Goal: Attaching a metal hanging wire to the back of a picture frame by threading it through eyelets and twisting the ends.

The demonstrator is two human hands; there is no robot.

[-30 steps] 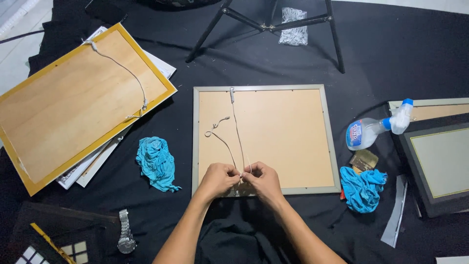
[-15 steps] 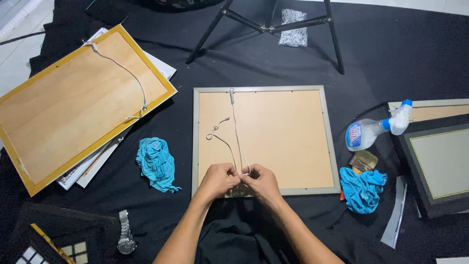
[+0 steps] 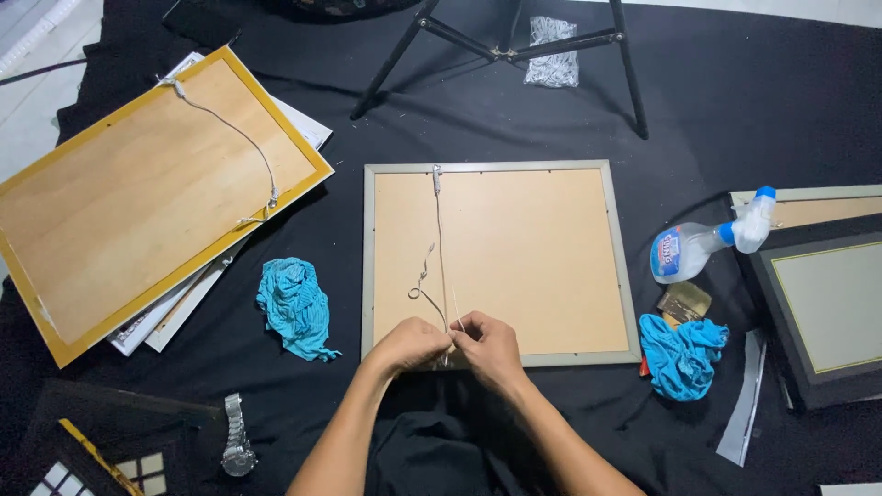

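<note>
Both hands meet at the near edge of the grey-framed picture back (image 3: 524,257): the left hand (image 3: 409,346) and right hand (image 3: 487,344) pinch the hanging wire (image 3: 439,248), fingers closed on it. Blue cloths (image 3: 294,308) lie either side. Farther off sit a spray bottle (image 3: 698,246), a yellow-framed board (image 3: 138,197) and tripod legs (image 3: 514,50).

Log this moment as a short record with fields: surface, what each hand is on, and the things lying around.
surface: black cloth
left hand: pinching the hanging wire at the near edge of the grey frame
right hand: pinching the same wire, touching the left hand
grey frame: face down, brown backing up
left side: yellow frame face down on a stack; blue rag; wristwatch
right side: spray bottle on its side; second blue rag; dark frame
far side: tripod legs
</note>
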